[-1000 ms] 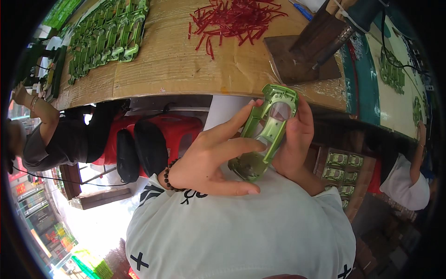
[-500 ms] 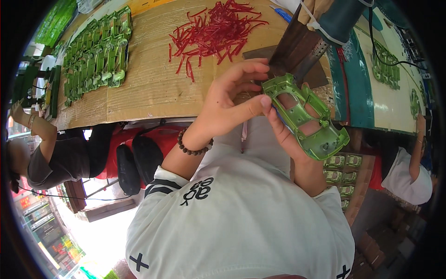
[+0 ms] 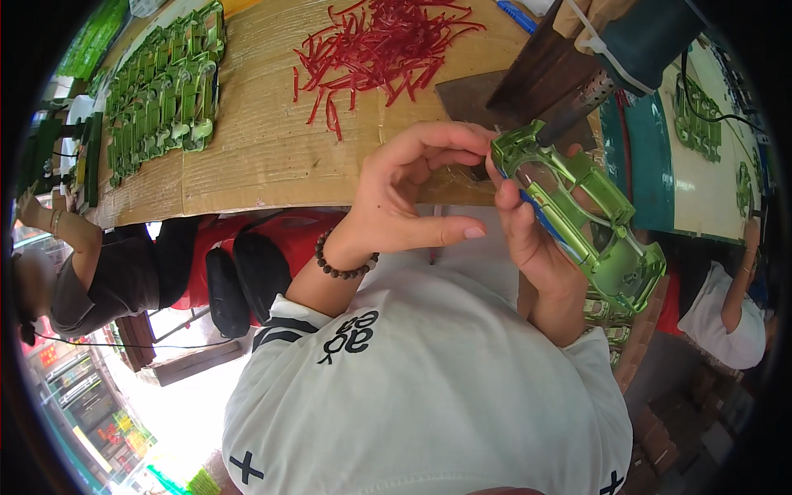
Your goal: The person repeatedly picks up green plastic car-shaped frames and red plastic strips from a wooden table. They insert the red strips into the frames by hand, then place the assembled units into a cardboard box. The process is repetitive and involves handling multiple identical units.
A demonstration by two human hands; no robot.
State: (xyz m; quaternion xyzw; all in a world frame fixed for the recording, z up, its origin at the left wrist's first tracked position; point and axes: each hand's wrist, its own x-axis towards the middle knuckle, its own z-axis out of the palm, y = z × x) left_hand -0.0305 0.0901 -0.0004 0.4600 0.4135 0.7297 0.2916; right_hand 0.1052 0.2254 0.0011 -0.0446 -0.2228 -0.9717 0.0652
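My right hand (image 3: pixel 540 243) is closed around a shiny green toy car body shell (image 3: pixel 606 247) with open window holes. The shell is tilted, its far end just under the metal nozzle (image 3: pixel 582 107) of a dark green hot-air tool (image 3: pixel 652 41). My left hand (image 3: pixel 404 190) is open in a C shape, the thumb well apart from the fingers. Its fingertips reach the far end of the shell; whether they touch it, I cannot tell. A beaded bracelet (image 3: pixel 342 262) circles my left wrist.
Thin red plastic strips (image 3: pixel 375 58) lie heaped on the cardboard-covered table (image 3: pixel 264 157). Rows of green car shells (image 3: pixel 165 95) stand at the left. A dark plate (image 3: pixel 470 103) lies below the tool, a blue cutter (image 3: pixel 517 15) behind. Other people sit at both sides.
The car shell has shifted right and tilted in my right hand, its far end now closer beneath the nozzle. My left thumb has come away from the shell and spread apart.
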